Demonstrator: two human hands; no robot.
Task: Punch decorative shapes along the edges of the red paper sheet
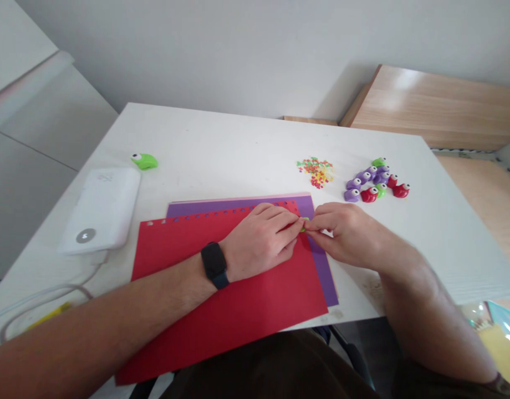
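My left hand (265,241), with a dark watch (214,263) on its wrist, lies over a red sheet of paper (222,310). Its fingers close on a small green craft punch (305,224) at the sheet's right edge. From the other side my right hand (342,230) pinches the same punch between thumb and fingers; most of it is hidden. A row of small punched holes runs along the red sheet's top edge. Under it lies a purple sheet (325,271), showing at the top and right.
Paper confetti (317,170) lies beyond the hands. Several purple, red and green bird-shaped punches (369,180) are grouped at the right. Far left are another green punch (144,160) and a white power bank (105,210) with a cable (95,269). The red sheet overhangs the table's front edge.
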